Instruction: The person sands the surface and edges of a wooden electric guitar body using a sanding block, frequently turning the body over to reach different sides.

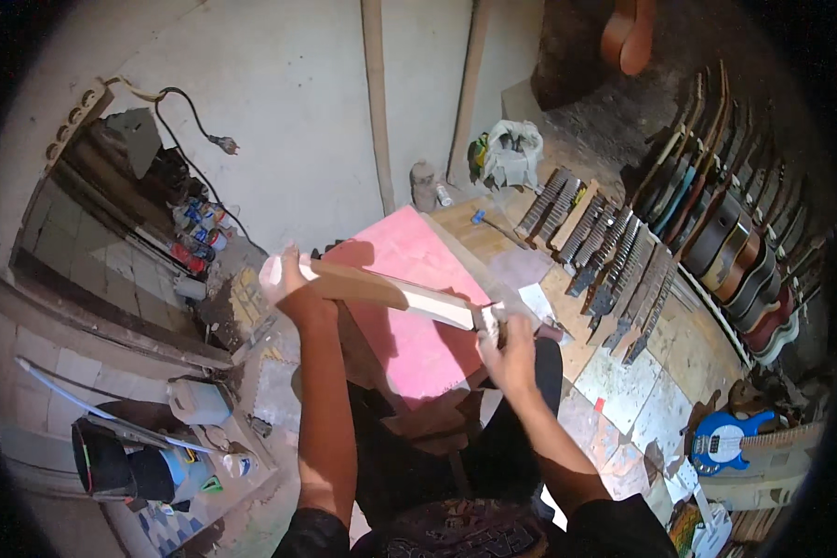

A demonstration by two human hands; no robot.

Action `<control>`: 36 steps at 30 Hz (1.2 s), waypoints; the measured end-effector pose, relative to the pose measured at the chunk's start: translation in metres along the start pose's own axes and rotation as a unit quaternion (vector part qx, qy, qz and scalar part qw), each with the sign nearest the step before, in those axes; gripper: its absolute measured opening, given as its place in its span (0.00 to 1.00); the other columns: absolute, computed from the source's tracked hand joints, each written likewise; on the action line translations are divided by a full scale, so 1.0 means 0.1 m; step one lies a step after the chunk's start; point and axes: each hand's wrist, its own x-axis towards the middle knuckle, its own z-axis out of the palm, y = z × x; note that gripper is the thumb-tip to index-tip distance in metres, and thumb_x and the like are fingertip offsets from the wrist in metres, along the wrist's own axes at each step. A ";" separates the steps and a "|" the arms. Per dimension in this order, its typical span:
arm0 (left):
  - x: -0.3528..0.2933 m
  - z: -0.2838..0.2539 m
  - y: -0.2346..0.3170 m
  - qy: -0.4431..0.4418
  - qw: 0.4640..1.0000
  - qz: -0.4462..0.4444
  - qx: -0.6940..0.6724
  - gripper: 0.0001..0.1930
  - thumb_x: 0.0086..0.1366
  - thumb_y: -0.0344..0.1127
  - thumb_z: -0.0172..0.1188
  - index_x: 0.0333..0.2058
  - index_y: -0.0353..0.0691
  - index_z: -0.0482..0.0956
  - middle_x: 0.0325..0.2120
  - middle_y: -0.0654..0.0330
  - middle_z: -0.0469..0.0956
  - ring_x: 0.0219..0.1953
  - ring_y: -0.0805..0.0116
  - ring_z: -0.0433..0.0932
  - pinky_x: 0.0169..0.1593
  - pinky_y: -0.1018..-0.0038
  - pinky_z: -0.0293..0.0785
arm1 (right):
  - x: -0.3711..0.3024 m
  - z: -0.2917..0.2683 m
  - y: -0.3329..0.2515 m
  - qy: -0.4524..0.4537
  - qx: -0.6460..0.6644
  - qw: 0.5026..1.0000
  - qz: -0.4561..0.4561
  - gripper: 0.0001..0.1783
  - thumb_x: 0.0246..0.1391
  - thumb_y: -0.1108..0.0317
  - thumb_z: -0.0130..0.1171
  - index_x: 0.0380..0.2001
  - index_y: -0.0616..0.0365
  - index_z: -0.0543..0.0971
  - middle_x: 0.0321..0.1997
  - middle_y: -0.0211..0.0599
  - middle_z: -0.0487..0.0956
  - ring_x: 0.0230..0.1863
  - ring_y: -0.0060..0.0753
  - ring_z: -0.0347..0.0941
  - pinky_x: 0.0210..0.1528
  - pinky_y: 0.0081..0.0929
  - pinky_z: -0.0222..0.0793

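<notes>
A pale wooden guitar neck (381, 288) stretches across in front of me, partly in shadow. My left hand (298, 290) is closed around its left end, where a thicker pale block sticks out past the fingers. At the other end, my right hand (509, 353) has its fingers curled against the neck's tip. Something white shows by those fingers, and I cannot make out whether it is part of the neck or a separate piece. Beneath the neck a pink board (428, 358) lies tilted over my lap, with shadows of the hands on it.
Several fretted necks (614, 246) lie in rows on the worktable to the right, near a small blue-headed tool (479, 217). Guitar bodies (739, 242) stand racked beyond, with a blue guitar (721, 442) lower down. Left, black buckets (102, 456) and a jug (198, 402) stand low.
</notes>
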 end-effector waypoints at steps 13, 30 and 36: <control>-0.23 0.31 -0.60 -0.154 0.907 0.186 0.344 0.64 0.46 0.38 0.81 0.69 0.25 0.40 0.53 0.41 0.70 0.53 0.48 0.74 0.57 0.57 0.73 | 0.05 0.22 0.03 0.048 -0.005 0.999 -0.016 0.25 0.55 0.69 0.66 0.53 0.68 0.71 0.50 0.60 0.68 0.53 0.66 0.67 0.58 0.53 0.65; -0.45 0.36 -0.45 -0.246 0.876 0.114 0.399 0.50 0.51 0.46 0.79 0.62 0.27 0.55 0.48 0.39 0.77 0.52 0.43 0.80 0.53 0.59 0.78 | 0.01 0.19 0.19 0.069 -0.026 0.997 -0.023 0.22 0.56 0.72 0.67 0.50 0.69 0.70 0.48 0.56 0.69 0.51 0.56 0.70 0.55 0.45 0.67; -0.71 0.35 -0.41 -0.238 0.826 0.263 0.438 0.50 0.49 0.44 0.80 0.62 0.31 0.56 0.48 0.42 0.76 0.50 0.44 0.80 0.53 0.59 0.78 | 0.06 0.17 0.23 0.050 -0.023 0.998 0.012 0.23 0.56 0.70 0.65 0.51 0.70 0.71 0.48 0.58 0.69 0.51 0.61 0.68 0.56 0.50 0.66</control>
